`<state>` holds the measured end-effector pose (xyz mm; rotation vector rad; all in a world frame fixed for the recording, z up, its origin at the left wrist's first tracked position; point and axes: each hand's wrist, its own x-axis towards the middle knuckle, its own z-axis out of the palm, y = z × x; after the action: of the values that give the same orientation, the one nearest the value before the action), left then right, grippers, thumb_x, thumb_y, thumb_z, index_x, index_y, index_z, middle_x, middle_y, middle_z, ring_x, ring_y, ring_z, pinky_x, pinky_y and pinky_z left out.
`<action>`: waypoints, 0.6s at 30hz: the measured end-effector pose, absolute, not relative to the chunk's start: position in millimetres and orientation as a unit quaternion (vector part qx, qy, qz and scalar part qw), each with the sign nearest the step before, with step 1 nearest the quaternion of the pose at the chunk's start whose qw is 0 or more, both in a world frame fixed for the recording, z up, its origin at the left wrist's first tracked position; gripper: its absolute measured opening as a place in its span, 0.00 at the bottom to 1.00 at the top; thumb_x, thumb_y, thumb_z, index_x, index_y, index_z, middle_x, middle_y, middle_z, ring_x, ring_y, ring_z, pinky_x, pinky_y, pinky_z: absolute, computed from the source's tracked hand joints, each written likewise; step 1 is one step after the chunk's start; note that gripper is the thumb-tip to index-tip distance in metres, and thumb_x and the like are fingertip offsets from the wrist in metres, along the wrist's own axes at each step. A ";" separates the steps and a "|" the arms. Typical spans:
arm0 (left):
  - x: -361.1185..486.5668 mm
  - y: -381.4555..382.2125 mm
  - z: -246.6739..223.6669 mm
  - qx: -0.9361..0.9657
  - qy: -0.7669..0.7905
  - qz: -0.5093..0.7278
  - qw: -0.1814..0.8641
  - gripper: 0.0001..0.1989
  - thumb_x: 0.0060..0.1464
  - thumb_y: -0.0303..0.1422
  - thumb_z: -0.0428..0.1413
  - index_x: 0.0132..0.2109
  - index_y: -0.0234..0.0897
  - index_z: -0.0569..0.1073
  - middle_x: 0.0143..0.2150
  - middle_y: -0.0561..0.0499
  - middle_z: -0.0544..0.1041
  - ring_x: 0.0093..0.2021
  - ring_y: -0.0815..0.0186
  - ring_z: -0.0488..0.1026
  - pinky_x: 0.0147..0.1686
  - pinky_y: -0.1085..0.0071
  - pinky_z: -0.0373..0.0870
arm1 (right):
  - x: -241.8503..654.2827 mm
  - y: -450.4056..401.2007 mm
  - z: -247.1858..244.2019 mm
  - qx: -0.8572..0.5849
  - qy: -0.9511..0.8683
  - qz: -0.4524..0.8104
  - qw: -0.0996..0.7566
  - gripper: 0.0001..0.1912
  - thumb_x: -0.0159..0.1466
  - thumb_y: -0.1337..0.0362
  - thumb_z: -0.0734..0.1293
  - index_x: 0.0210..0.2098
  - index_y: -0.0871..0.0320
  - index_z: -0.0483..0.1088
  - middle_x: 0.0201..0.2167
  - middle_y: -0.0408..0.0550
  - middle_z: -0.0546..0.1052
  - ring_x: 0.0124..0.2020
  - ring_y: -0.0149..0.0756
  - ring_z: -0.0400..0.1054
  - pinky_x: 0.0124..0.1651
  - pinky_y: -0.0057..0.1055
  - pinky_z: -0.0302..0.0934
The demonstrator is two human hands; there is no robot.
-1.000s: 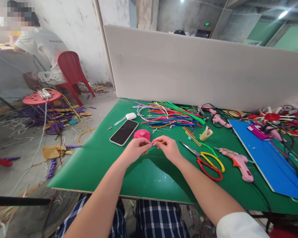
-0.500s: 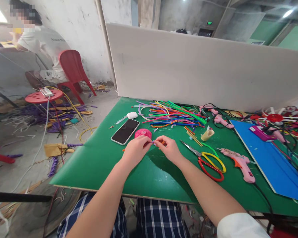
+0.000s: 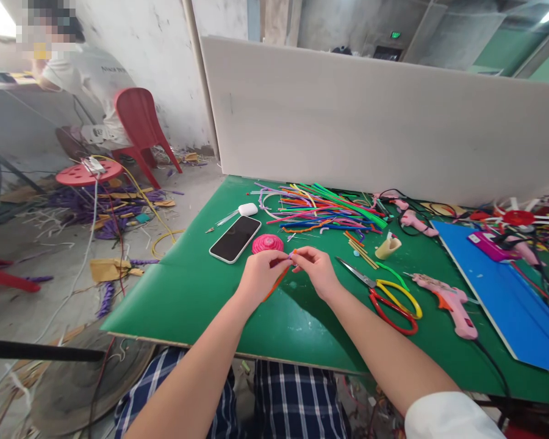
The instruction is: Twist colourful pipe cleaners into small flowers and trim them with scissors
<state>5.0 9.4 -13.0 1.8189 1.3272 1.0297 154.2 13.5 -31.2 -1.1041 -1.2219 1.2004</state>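
Clock directions are taken from where the two hands meet, with 12 pointing away from the person.

The left hand [image 3: 266, 269] is closed in a narrow pinch, thumb and forefinger together on a small purple piece [image 3: 290, 256]. The right hand [image 3: 316, 269] pinches at the same piece from the 3 o'clock side, its fingertips nearly touching the left ones. An orange craft stem [image 3: 275, 285] slants out toward 7 o'clock beneath the left hand; which fingers grip it cannot be told.

At 10 to 11 o'clock, just beyond the left hand, sits a pink coiled disc [image 3: 268, 243]. A smartphone [image 3: 235, 239] lies screen up toward 10 o'clock, with a white rounded case [image 3: 247, 209] at 11. A loose heap of coloured craft stems [image 3: 320, 210] spreads at 1 o'clock.

Near 2 to 3 o'clock stands a cream cylinder [image 3: 388, 247]. Scissors [image 3: 396, 300] with one yellow and one red handle lie at 4 o'clock, blades slightly parted and aimed toward 10. Beyond them is a pink glue gun [image 3: 455, 308], and farther out at 3 o'clock a blue board [image 3: 494, 280] covers part of the green table [image 3: 187, 286].
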 end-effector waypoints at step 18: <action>-0.2 11.8 -4.0 0.360 0.417 0.448 0.704 0.09 0.47 0.31 0.58 0.36 0.32 0.72 0.31 0.46 0.78 0.27 0.68 0.75 0.21 0.77 0.69 | 154.8 -4.9 -29.3 -0.435 -0.702 0.182 0.534 0.12 0.60 0.66 0.62 0.44 0.53 0.69 0.44 0.47 0.76 0.41 0.35 0.73 0.44 0.33 0.67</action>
<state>-0.2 11.8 -4.0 0.8003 0.9270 0.9967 154.8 -4.9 -29.3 -1.0379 -1.6729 0.4336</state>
